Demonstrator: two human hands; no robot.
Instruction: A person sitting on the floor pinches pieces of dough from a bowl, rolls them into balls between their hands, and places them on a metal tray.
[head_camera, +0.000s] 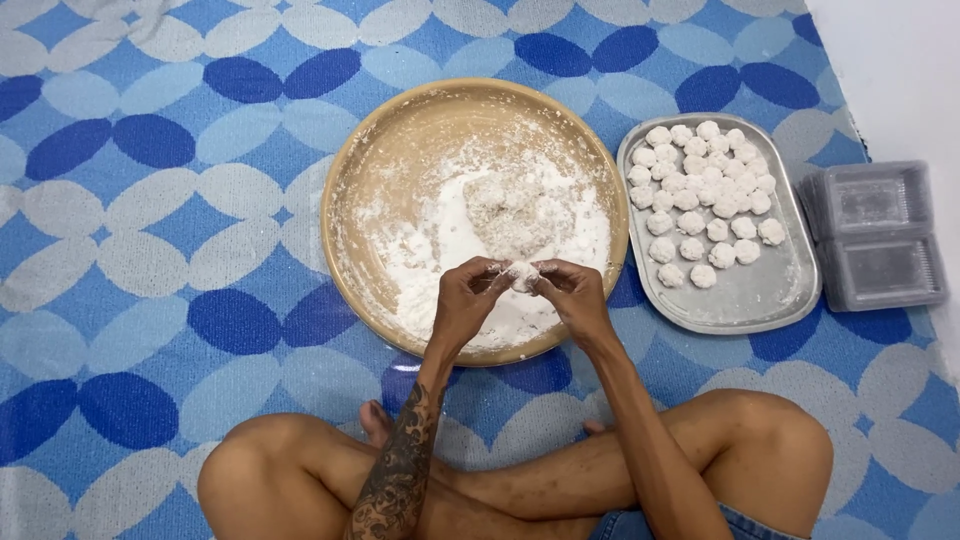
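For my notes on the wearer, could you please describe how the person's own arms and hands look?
Both arms are bare, with no sleeves. The left forearm carries a dark tattoo from near the elbow toward the wrist; the right forearm is unmarked. No rings, watch or gloves show on the left hand or right hand.

A small white dough lump (522, 275), floury and rough-edged, is pinched between the fingertips of the left hand (467, 298) and the right hand (572, 293), both closed on it from either side. It hangs just above the near part of the bowl (355, 180), a wide, round, tan dish dusted with white flour. A loose heap of dough (512, 213) lies at the bowl's middle, just beyond the lump.
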